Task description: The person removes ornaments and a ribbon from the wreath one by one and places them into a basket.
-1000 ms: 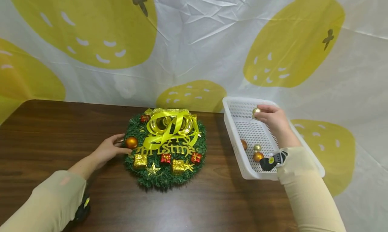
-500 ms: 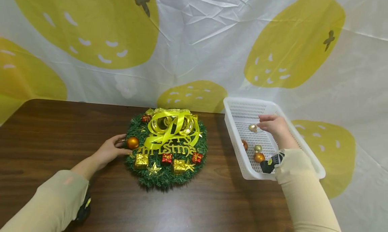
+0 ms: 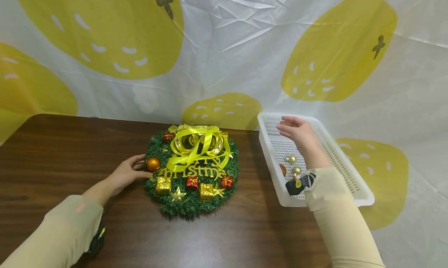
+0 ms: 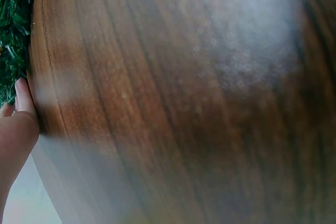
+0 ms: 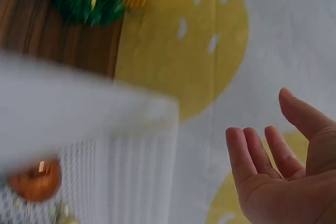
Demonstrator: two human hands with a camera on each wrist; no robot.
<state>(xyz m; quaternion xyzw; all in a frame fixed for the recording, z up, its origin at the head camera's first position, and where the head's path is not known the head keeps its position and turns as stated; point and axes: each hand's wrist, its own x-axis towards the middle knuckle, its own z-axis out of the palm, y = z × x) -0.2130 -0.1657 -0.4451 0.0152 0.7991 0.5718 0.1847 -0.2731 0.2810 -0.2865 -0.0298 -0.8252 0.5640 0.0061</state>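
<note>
A green Christmas wreath lies on the table, dressed with gold and red gift boxes, stars, gold lettering, bells and a yellow ribbon. My left hand holds its left edge, thumb and fingers on either side of an orange bauble. In the left wrist view the thumb lies against the greenery. Over the white basket is my right hand, fingers extended and nothing in it. Below it in the basket lie a gold bauble, another small gold one and a copper bauble.
The dark wooden table meets a white curtain printed with large yellow shapes at its back edge. The basket's raised rim stands to the right of the wreath, close to the curtain. A camera on my right wrist covers part of the basket.
My right hand has let go of a gold bauble, which dropped into the basket and now lies near the other small gold one. The hand then moved left and up. My left hand stays put.
</note>
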